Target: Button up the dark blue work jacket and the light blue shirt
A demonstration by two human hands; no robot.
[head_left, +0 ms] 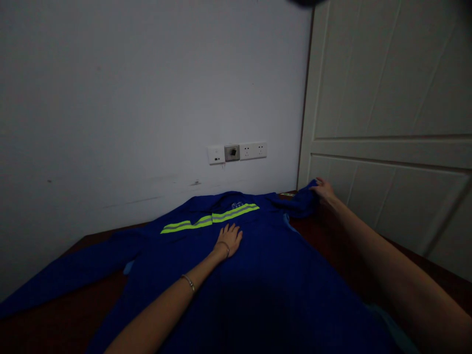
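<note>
A blue work jacket (254, 265) with a yellow-green reflective stripe (210, 219) lies spread on a dark brown table (73, 314). My left hand (230, 237) rests flat on the jacket's chest just below the stripe, fingers stretched out. Two thin bracelets circle that wrist and forearm. My right hand (323, 190) reaches to the far right and grips the end of the jacket's right sleeve (298, 202), which is bunched near the table's back corner. The left sleeve (62, 280) stretches out flat toward the near left.
A white wall (147, 98) stands right behind the table, with a row of sockets and a switch (237, 152) just above the jacket's collar. A white panelled door (391, 123) fills the right side, close to the table's right edge.
</note>
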